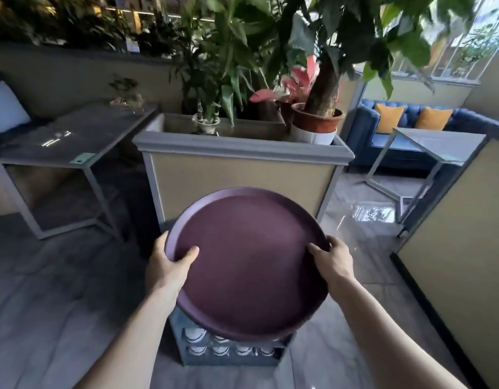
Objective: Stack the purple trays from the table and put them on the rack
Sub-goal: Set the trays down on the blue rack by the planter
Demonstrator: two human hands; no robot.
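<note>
Two hands hold one round purple tray [248, 262] at mid-frame, above a grey crate [231, 352] of glasses on the floor. Left hand [169, 265] has its grip clamped on the tray's left rim, thumb inside; right hand [333, 259] is clamped on the right rim. Behind stands a planter [242, 169]. No writing is legible anywhere.

Bare arms and hands

Both forearms were uncovered; the left hand [169, 265] and right hand [333, 262] wore no gloves, rings or watch.
</note>
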